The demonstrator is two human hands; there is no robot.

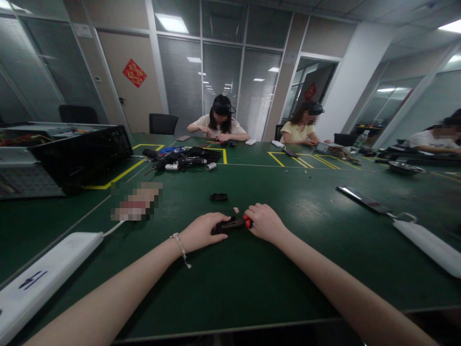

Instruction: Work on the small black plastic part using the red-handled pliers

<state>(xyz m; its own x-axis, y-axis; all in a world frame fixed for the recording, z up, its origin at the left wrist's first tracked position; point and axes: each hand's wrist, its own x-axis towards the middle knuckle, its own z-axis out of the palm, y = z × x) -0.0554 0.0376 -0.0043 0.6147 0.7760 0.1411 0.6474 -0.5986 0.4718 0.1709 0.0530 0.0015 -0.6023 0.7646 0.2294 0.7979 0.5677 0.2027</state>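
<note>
My right hand point(265, 222) is closed around the red handles of a pair of pliers point(236, 223). The jaws point left toward my left hand point(203, 231). Between the thumb and fingers of that hand is a small black part point(220, 227), and the pliers' tip meets it; its exact kind I cannot make out. Just beyond my hands lies another black piece point(218, 197), flat on the green table point(252, 278). A tiny pale scrap point(236, 210) rests close to the pliers.
A black computer case point(82, 156) stands at the left. White power banks point(50, 269) lie on both sides, cabled to phones point(363, 199). Black cables and tools point(183, 158) are heaped farther back. Several people sit across the table; a metal bowl point(405, 168) is at the right.
</note>
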